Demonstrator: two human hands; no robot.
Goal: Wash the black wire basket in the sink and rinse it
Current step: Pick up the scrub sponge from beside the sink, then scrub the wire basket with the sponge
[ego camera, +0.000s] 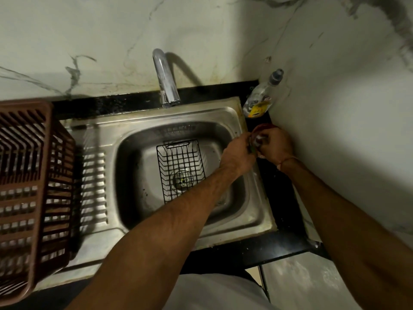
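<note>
The black wire basket (181, 168) lies in the steel sink (254, 211), over the drain, with nothing touching it. Both my hands are together to the right of the sink, above a small red dish (263, 126) on the black counter. My left hand (238, 154) pinches a dark green scrub pad (252, 149) at its fingertips. My right hand (276, 145) has its fingers curled onto the same pad, with white foam on them. Most of the pad is hidden between the hands.
The chrome tap (166, 81) stands behind the sink, with no water seen running. A clear dish soap bottle (260, 97) stands in the back right corner. A brown plastic crate (29, 186) sits on the drainboard at left. The marble wall is close on the right.
</note>
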